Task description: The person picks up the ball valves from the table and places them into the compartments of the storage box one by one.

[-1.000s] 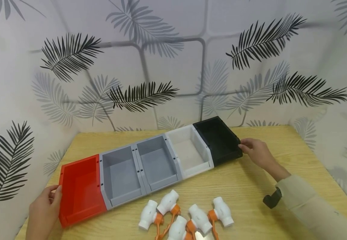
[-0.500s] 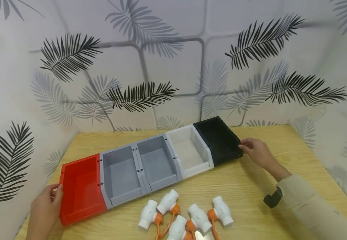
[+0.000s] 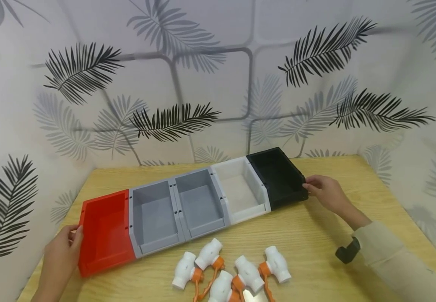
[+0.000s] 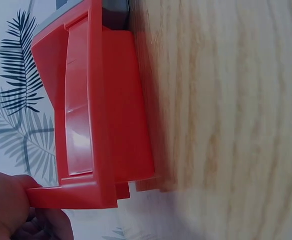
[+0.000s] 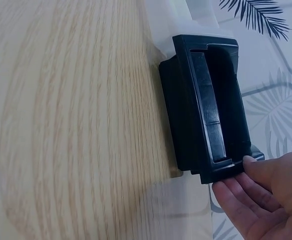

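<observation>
A joined row of open bins runs at a slant across the table: a red bin (image 3: pixel 106 230) at the left end, two grey bins (image 3: pixel 155 218), a white bin (image 3: pixel 240 188) and a black bin (image 3: pixel 278 176) at the right end. My left hand (image 3: pixel 60 256) grips the outer rim of the red bin, the thumb on top in the left wrist view. On the far side, my right hand (image 3: pixel 327 193) pinches the black bin's outer edge, thumb above and fingers beneath in the right wrist view. The bins hold nothing that I can see.
Several white valves (image 3: pixel 250 272) with orange handles lie on the wooden table (image 3: pixel 316 251) in front of the row, partly cut off by the lower edge. A leaf-patterned wall covering (image 3: pixel 218 84) stands behind the table and at both sides.
The red end of the row has shifted slightly right and away from me, my left hand moving with it. The black end and right hand have moved slightly right. The valves keep their places.
</observation>
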Available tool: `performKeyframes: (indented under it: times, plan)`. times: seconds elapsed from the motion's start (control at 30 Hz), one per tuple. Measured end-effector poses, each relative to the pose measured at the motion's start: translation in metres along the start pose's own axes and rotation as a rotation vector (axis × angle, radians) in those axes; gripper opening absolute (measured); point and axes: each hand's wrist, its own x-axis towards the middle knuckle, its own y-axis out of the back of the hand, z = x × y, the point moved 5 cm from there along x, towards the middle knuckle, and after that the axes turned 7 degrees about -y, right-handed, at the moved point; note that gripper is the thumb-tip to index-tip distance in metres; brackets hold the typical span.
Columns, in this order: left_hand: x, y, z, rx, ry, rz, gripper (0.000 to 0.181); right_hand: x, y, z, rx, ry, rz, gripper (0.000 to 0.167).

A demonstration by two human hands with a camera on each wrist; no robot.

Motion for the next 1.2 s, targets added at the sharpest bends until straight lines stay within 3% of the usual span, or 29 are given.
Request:
performKeyframes:
  times: [0.57, 1.2]
  plan:
    - [0.033, -0.016, 0.025, -0.017, -0.196, -0.030, 0.031, -0.022, 0.019, 0.017, 0.009, -0.048, -0.012, 0.025]
    - [0.066, -0.038, 0.052, -0.063, -0.244, -0.118, 0.032, -0.050, 0.039, 0.032, 0.050, -0.078, -0.001, 0.028]
